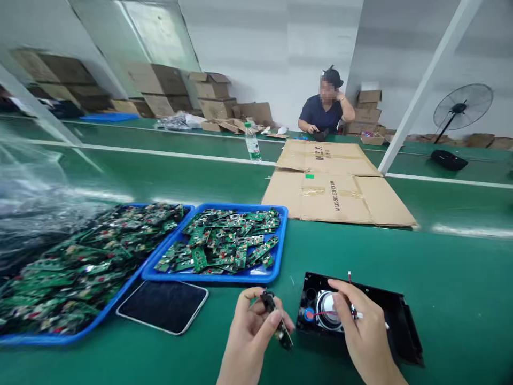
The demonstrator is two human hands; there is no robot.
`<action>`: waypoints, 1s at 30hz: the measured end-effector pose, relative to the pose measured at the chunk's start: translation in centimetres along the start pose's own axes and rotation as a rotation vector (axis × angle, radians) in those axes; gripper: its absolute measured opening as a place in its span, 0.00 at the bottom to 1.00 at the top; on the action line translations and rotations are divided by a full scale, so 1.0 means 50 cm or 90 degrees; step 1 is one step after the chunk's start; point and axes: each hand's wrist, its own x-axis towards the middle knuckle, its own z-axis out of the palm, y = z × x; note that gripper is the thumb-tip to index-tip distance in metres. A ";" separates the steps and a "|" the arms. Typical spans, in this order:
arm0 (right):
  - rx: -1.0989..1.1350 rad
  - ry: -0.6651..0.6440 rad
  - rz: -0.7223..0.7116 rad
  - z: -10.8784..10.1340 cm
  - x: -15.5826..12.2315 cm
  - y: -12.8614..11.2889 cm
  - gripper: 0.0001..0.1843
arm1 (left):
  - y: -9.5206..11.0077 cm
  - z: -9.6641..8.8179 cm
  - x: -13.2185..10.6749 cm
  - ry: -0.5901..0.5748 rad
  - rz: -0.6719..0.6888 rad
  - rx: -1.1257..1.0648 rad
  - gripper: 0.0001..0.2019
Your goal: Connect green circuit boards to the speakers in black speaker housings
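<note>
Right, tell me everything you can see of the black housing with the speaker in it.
The black housing is an open, shallow, box-like shell, apparently plastic, lying flat on the green table near the front edge. Inside at its left end sits a round speaker with a shiny metal centre, beside a blue part and thin red wire. The right hand rests over it, fingers on the speaker. The left hand beside it holds a small circuit board, clear of the housing.
</note>
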 end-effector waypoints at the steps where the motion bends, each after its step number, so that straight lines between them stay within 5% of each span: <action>1: 0.004 -0.011 0.022 -0.008 0.004 -0.001 0.13 | -0.001 0.002 0.003 0.000 -0.010 0.009 0.20; 9: 0.268 0.035 0.272 -0.024 -0.003 -0.029 0.11 | -0.007 0.007 0.031 0.072 -0.064 0.043 0.20; 12: 0.253 0.021 0.169 -0.019 -0.002 -0.032 0.08 | -0.007 0.004 0.034 0.065 -0.071 0.006 0.25; 16: 0.056 -0.103 -0.104 0.003 -0.004 -0.033 0.09 | -0.013 0.003 0.026 0.013 -0.085 -0.010 0.26; 19: -0.045 -0.078 -0.210 0.036 -0.020 -0.040 0.09 | -0.023 0.008 0.016 0.014 -0.052 0.008 0.22; 24: -0.046 -0.012 -0.224 0.069 -0.035 -0.047 0.09 | -0.034 0.021 -0.003 -0.023 -0.045 0.007 0.18; 30: -0.044 -0.029 -0.169 0.051 -0.024 -0.037 0.10 | -0.036 0.027 -0.020 -0.052 -0.012 -0.044 0.18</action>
